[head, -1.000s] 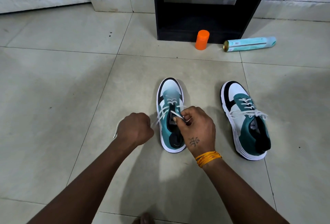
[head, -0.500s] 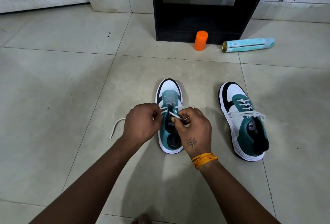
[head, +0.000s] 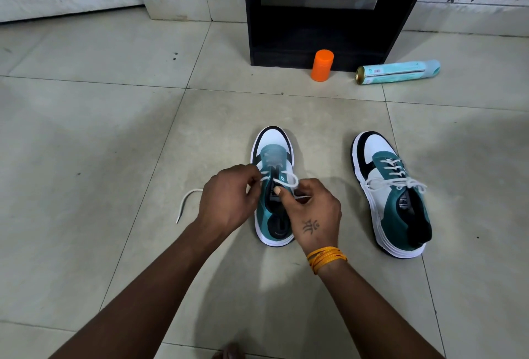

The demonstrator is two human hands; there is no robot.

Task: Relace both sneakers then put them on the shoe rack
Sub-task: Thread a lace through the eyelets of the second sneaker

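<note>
Two teal, white and black sneakers stand on the tiled floor. Over the left sneaker (head: 272, 147) both my hands work its white lace (head: 286, 181). My left hand (head: 229, 201) pinches the lace at the shoe's left eyelets, and a loose lace end (head: 186, 201) trails on the floor to its left. My right hand (head: 312, 210) pinches the lace over the tongue. The right sneaker (head: 392, 195) stands apart, laced and tied in a bow. The black shoe rack (head: 315, 21) stands behind them against the wall.
An orange cylinder (head: 322, 65) stands in front of the rack's base. A pale blue spray can (head: 398, 72) lies on its side to the right of it. Open floor tiles spread to the left. A toe shows at the bottom edge.
My left hand has moved right from beside the sneaker to its eyelets. The loose lace end now lies uncovered on the floor. My right hand stays on the lace.
</note>
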